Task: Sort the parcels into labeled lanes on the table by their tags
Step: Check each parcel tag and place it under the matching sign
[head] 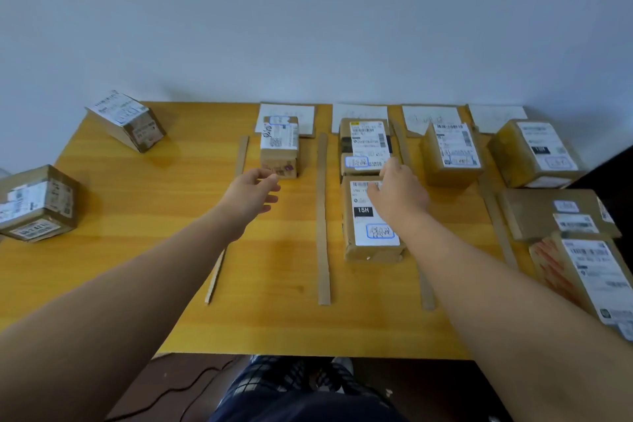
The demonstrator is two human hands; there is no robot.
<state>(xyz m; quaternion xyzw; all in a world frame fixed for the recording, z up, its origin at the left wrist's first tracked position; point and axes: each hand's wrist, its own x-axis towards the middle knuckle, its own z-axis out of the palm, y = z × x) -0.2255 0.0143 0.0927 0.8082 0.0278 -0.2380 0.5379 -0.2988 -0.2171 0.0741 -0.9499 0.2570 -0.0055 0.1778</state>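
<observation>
In the second lane, gripped the near parcel (373, 236) at its far end with the right hand (399, 197), fingers curled over the edge, close by the far parcel (366, 144). Held the left hand (251, 193) loose and empty just beside the small parcel (279, 147).

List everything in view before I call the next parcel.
Unsorted parcels: two, brown cardboard, table's left part.
Lane parcels: seven, brown with white labels; one, two, one, three, counting from the leftmost lane.
Divider strips: four, brown cardboard, bordering the lanes.
Lane sheets: four, white, table's far edge.
Table: one, yellow wood.
Cable: one, dark, on the floor.
Left hand: open, beside the first lane's parcel.
Right hand: over the second lane's near parcel; grip unclear.
</observation>
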